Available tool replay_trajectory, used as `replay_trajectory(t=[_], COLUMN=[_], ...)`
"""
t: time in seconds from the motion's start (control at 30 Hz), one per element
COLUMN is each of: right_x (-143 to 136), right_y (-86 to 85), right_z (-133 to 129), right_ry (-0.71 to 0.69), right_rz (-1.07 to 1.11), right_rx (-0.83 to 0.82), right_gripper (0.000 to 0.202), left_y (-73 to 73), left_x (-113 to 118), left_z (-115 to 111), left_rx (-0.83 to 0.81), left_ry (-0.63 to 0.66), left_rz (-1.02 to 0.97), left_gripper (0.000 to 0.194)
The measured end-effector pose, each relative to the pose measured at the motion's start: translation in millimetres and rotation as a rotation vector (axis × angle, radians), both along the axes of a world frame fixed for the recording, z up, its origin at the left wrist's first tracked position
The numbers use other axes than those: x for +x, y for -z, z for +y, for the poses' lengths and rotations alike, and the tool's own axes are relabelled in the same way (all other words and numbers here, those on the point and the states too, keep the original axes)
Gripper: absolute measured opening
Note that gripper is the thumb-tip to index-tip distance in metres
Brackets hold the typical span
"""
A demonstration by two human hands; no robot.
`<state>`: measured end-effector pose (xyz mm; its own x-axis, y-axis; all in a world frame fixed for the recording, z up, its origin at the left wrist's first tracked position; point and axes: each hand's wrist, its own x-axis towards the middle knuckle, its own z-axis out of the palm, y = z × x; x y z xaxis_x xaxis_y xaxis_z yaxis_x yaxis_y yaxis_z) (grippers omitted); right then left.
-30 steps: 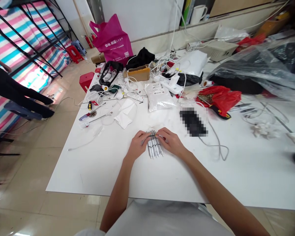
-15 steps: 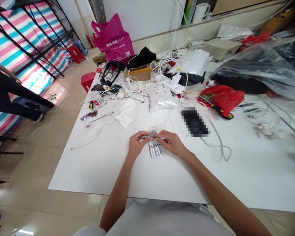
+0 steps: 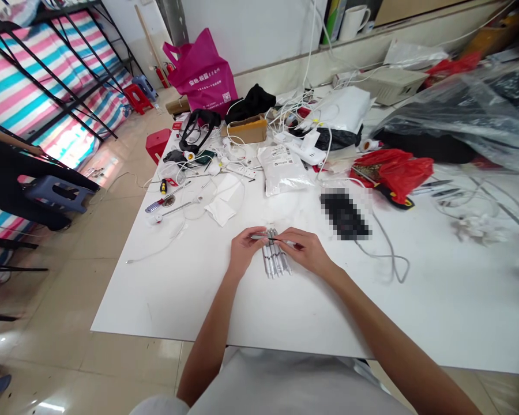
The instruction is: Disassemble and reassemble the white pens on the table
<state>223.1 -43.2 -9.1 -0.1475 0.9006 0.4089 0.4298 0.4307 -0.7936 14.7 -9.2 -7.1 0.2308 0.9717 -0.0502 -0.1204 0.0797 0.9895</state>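
Note:
Several silver-white pens [image 3: 275, 262] lie side by side on the white table [image 3: 190, 300], in front of me. Above their far ends, my left hand [image 3: 244, 249] pinches a grey pen barrel [image 3: 258, 237]. My right hand [image 3: 305, 248] is closed on a thin dark piece [image 3: 275, 239] at the barrel's right end. Whether this piece is joined to the barrel is too small to tell. Both hands are close together, fingertips facing each other.
Beyond the hands lie a white plastic parcel [image 3: 282, 170], tangled white cables, and a pixelated dark object [image 3: 345, 214]. Screwdrivers [image 3: 166, 199] lie at the left, a red bag [image 3: 400, 173] at the right. A person in dark trousers [image 3: 26, 167] stands at far left.
The view has shifted slightly, so the table sits a little further right. Both hands keep their grip, with the right fingertips on a thin dark part. The person at far left has shifted their legs.

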Motion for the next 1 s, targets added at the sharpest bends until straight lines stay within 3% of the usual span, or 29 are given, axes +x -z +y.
replay_trajectory(t=[0.17,0.43,0.6,0.73,1.0], right_x=[0.3,6.9,4.2,-3.3,-8.9], right_y=[-2.5,-32.8,-32.3,-23.8,-21.6], right_z=[-0.6,-7.0,-7.4,-6.8,-11.2], right_ry=[0.028,-0.098,-0.068,-0.082,-0.118], right_rz=[-0.058,0.155,0.132,0.097,0.084], right_rx=[0.010,-0.263,-0.113,0.038,0.036], right_gripper=[0.025,0.033,0.030,0.021,0.018], left_y=[-0.6,-2.9,3.0,6.8,-2.1], left_x=[-2.0,-7.3,-4.0,-1.0,-3.8], left_z=[1.5,-2.0,-2.1,-1.4,-3.2], left_rx=[-0.052,-0.118,-0.104,-0.169,-0.233], left_ry=[0.058,0.221,0.168,0.211,0.275], left_rz=[-0.007,0.074,-0.080,-0.122,-0.178], left_gripper=[0.041,0.035,0.031,0.035,0.049])
